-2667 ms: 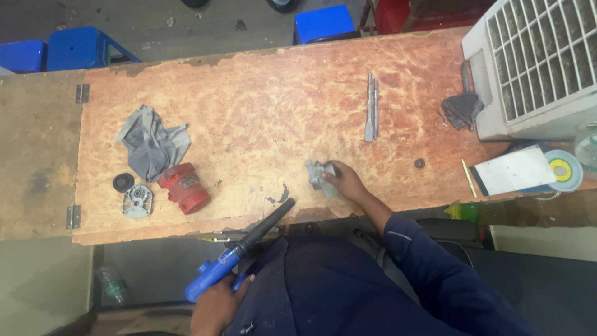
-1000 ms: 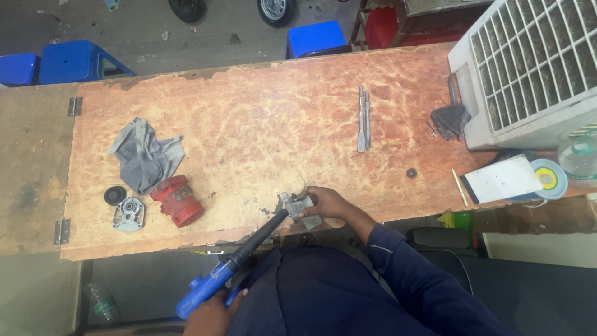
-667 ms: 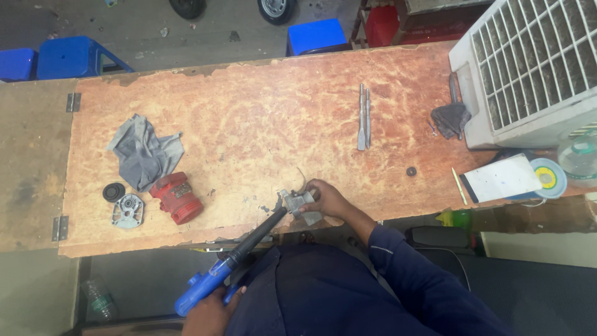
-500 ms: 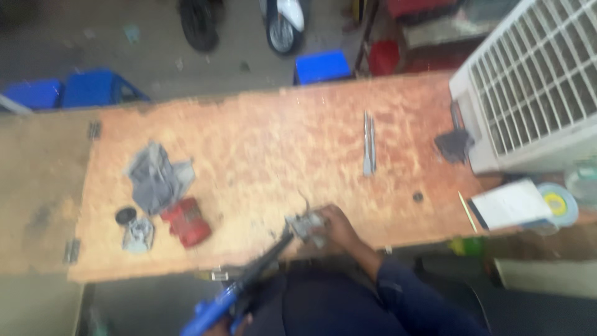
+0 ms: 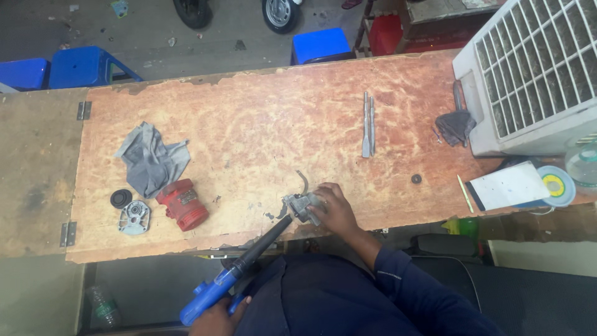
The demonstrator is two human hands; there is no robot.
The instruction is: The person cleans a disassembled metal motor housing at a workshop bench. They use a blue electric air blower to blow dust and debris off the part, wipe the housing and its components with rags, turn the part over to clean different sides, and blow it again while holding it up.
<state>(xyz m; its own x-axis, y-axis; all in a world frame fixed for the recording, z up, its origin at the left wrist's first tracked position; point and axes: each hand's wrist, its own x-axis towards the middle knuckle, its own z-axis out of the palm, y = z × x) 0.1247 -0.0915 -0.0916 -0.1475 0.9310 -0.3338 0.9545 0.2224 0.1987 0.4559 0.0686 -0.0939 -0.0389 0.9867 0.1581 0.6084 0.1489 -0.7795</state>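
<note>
At the near edge of the worn plywood workbench (image 5: 249, 124), a small grey metal part (image 5: 301, 205) is gripped by the right hand (image 5: 336, 210), whose fingers are curled closed around its right side while the part rests on or just above the board. A thin curved wire (image 5: 303, 182) lies on the bench just behind the part. A blue-handled tool with a long black nozzle (image 5: 233, 277) is held by the left hand (image 5: 214, 317), which is seen only partly at the bottom edge and is wrapped shut about the blue grip; the black tip is pointed up and to the right and ends just beside, perhaps touching, the grey part. To the left on the bench, well apart from the hands, a red motor housing (image 5: 182, 204) is laid on its side, with a grey round end cover (image 5: 134, 217) and a small black ring (image 5: 120, 198) just beside it and a crumpled grey rag (image 5: 150, 158) behind it. Two slim metal chisels (image 5: 368, 124) are laid side by side farther back towards the right. A white louvred appliance (image 5: 535, 68) is set at the right end, with a dark cloth (image 5: 455, 126) against its corner, and a white card (image 5: 507, 185) is placed near the front right edge.
</note>
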